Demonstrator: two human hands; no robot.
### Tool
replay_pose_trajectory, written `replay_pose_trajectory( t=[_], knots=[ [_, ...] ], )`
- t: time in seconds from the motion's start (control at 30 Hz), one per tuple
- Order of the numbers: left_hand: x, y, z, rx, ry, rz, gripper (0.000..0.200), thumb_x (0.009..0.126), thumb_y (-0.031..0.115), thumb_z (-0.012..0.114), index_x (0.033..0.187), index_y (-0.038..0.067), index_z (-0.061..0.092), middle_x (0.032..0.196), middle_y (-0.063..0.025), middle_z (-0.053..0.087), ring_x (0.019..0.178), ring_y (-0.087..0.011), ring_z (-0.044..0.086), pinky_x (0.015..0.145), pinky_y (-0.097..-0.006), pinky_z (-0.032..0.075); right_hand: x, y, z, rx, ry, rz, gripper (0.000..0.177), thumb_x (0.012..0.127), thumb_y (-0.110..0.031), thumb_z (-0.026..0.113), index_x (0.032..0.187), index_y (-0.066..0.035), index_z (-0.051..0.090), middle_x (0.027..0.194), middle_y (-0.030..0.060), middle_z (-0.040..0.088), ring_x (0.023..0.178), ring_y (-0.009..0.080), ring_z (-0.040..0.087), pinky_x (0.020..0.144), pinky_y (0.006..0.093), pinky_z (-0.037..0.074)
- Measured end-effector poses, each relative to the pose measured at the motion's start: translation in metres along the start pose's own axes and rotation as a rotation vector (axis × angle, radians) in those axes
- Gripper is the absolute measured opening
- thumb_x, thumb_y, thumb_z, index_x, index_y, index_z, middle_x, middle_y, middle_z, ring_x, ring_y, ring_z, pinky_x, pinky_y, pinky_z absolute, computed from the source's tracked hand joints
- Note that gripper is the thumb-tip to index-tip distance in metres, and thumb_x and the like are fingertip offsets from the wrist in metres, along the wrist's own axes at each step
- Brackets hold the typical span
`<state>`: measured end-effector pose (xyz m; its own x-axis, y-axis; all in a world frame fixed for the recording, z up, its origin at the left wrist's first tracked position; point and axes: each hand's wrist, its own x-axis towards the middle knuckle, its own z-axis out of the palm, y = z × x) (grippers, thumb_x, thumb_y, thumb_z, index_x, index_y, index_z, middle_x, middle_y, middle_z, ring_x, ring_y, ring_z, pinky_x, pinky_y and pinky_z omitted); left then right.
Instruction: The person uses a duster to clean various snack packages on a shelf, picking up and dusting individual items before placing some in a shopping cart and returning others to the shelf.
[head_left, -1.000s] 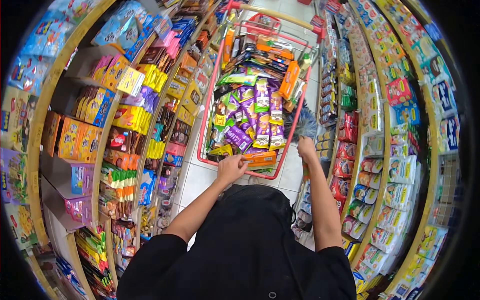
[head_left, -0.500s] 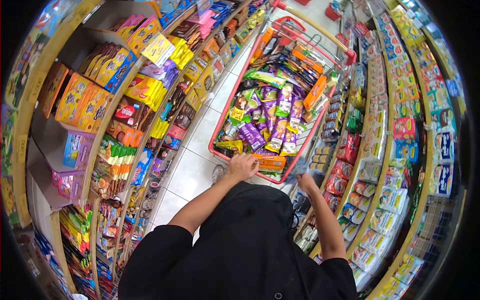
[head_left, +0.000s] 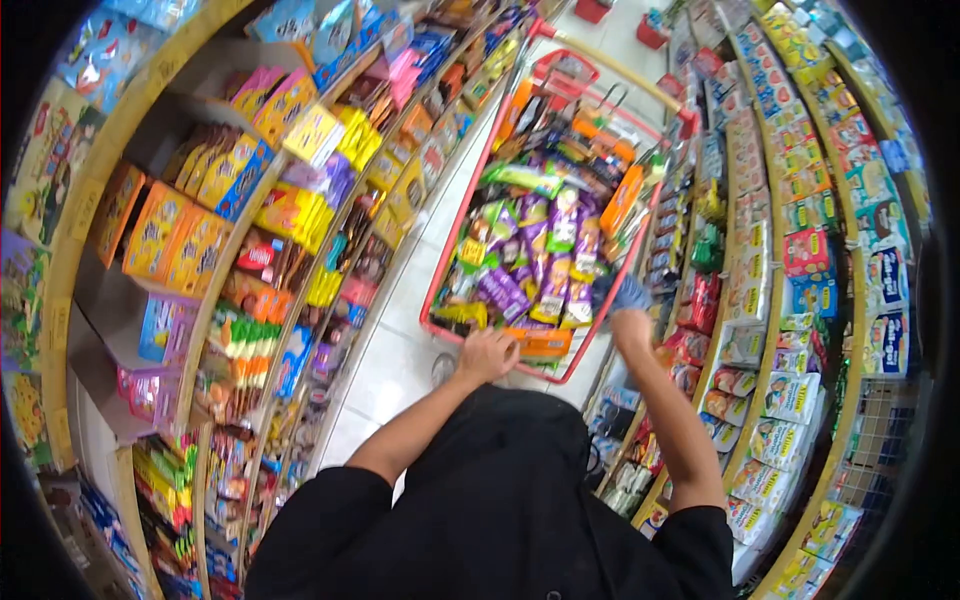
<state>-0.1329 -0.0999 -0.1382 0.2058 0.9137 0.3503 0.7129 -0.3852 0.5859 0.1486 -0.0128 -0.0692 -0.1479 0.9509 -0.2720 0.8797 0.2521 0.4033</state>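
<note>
A red-rimmed shopping cart point(head_left: 432, 285) stands in front of me, heaped with packaged snacks. My left hand point(head_left: 489, 355) is closed over the cart's near rim, beside an orange box point(head_left: 545, 343) and a yellow packet point(head_left: 460, 314). At the cart's right side, my right hand point(head_left: 630, 328) grips a dark blue-grey packet point(head_left: 624, 293), smeared by motion so its label cannot be read. Purple snack bags point(head_left: 548, 290) lie in the cart just left of that packet.
Shelves of yellow boxes point(head_left: 170, 235) and sweets line the left. On the right, shelves hold white packs point(head_left: 790, 397) and red packs point(head_left: 703, 305). Pale floor tiles point(head_left: 385, 365) show left of the cart. Red baskets point(head_left: 652, 30) stand farther up the aisle.
My right hand has moved forward and slightly right, bringing the blue-grey packet from near the cart's corner up to its right rim. My left hand stays on the near rim.
</note>
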Motion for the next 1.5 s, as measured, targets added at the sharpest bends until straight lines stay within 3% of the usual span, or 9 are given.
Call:
replay_pose_trajectory(
  t=[0.3, 0.53, 0.77, 0.97, 1.1, 1.2, 1.27, 1.33, 1.5],
  knots=[
    [-0.001, 0.0, 0.001, -0.012, 0.012, 0.034, 0.013, 0.074, 0.025, 0.062, 0.072, 0.012, 0.06, 0.069, -0.0039, 0.057, 0.066, -0.0208, 0.056, 0.056, -0.0363, 0.044, -0.019, 0.008, -0.041, -0.132, -0.312, -0.433, 0.021, 0.082, -0.024, 0.054, 0.078, -0.013, 0.07, 0.084, 0.01, 0.068, 0.078, 0.0241, 0.067, 0.065, 0.0386, 0.053],
    [0.0, 0.0, -0.002, 0.01, -0.021, 0.039, 0.015, 0.075, 0.024, 0.062, 0.069, 0.011, 0.058, 0.064, -0.004, 0.056, 0.063, -0.0219, 0.056, 0.056, -0.0362, 0.044, 0.044, 0.048, -0.069, -0.172, 0.106, 0.019, 0.012, 0.076, -0.012, 0.059, 0.072, -0.015, 0.07, 0.074, 0.0042, 0.068, 0.073, 0.0203, 0.067, 0.054, 0.0328, 0.05],
    [0.002, 0.002, -0.006, -0.018, -0.083, -0.019, 0.013, 0.075, 0.024, 0.063, 0.073, 0.011, 0.061, 0.067, -0.0035, 0.059, 0.066, -0.0217, 0.059, 0.058, -0.0358, 0.045, -0.036, -0.004, 0.022, -0.012, -0.066, -0.003, 0.017, 0.077, -0.014, 0.053, 0.067, -0.013, 0.067, 0.07, 0.0096, 0.066, 0.063, 0.0215, 0.065, 0.053, 0.0357, 0.049],
    [0.03, -0.001, -0.029, -0.38, -0.457, -0.354, 0.024, 0.076, 0.027, 0.061, 0.09, 0.008, 0.063, 0.077, -0.0087, 0.066, 0.071, -0.0267, 0.064, 0.062, -0.0384, 0.049, -0.181, -0.01, 0.039, 0.325, -0.195, 0.184, 0.017, 0.08, -0.019, 0.054, 0.073, -0.014, 0.07, 0.072, 0.0158, 0.065, 0.068, 0.029, 0.065, 0.059, 0.0399, 0.052],
    [0.058, -0.018, -0.013, -0.437, -0.404, -0.412, 0.023, 0.077, 0.025, 0.06, 0.092, 0.008, 0.063, 0.078, -0.0117, 0.065, 0.073, -0.0289, 0.063, 0.065, -0.0397, 0.05, -0.279, -0.026, 0.092, 0.484, -0.324, 0.476, 0.023, 0.079, -0.029, 0.059, 0.075, -0.008, 0.066, 0.072, 0.0185, 0.063, 0.068, 0.0362, 0.062, 0.063, 0.0462, 0.049],
    [0.081, -0.034, 0.018, -0.377, -0.093, -0.305, 0.024, 0.078, 0.024, 0.063, 0.096, 0.006, 0.061, 0.078, -0.0113, 0.062, 0.075, -0.0251, 0.061, 0.066, -0.0352, 0.048, -0.335, -0.073, 0.098, 0.515, -0.474, 0.688, 0.025, 0.077, -0.031, 0.061, 0.078, -0.006, 0.068, 0.074, 0.0185, 0.064, 0.069, 0.036, 0.063, 0.065, 0.0451, 0.051],
    [0.107, -0.023, 0.014, -0.365, -0.005, -0.417, 0.028, 0.078, 0.026, 0.064, 0.099, 0.007, 0.059, 0.078, -0.0103, 0.061, 0.077, -0.0251, 0.06, 0.067, -0.0353, 0.047, -0.374, -0.106, 0.108, 0.589, -0.423, 0.775, 0.025, 0.077, -0.029, 0.06, 0.081, -0.005, 0.067, 0.075, 0.0182, 0.064, 0.07, 0.0378, 0.063, 0.065, 0.0458, 0.05],
    [0.133, -0.02, 0.023, -0.374, 0.085, -0.469, 0.037, 0.076, 0.03, 0.066, 0.103, 0.006, 0.057, 0.08, -0.0078, 0.059, 0.08, -0.0254, 0.057, 0.068, -0.0367, 0.045, -0.447, -0.143, 0.203, 0.553, -0.366, 0.802, 0.026, 0.076, -0.027, 0.059, 0.08, -0.003, 0.068, 0.072, 0.0182, 0.064, 0.069, 0.0374, 0.062, 0.064, 0.0443, 0.05],
    [0.2, -0.02, 0.063, -0.325, 0.011, -0.548, 0.047, 0.072, 0.038, 0.07, 0.102, 0.003, 0.057, 0.097, -0.0138, 0.058, 0.088, -0.0302, 0.058, 0.076, -0.0408, 0.047, -0.445, -0.173, 0.162, 0.766, -0.464, 0.933, 0.026, 0.075, -0.027, 0.059, 0.08, -0.003, 0.068, 0.071, 0.0182, 0.064, 0.068, 0.037, 0.063, 0.064, 0.044, 0.049]
  ],
)
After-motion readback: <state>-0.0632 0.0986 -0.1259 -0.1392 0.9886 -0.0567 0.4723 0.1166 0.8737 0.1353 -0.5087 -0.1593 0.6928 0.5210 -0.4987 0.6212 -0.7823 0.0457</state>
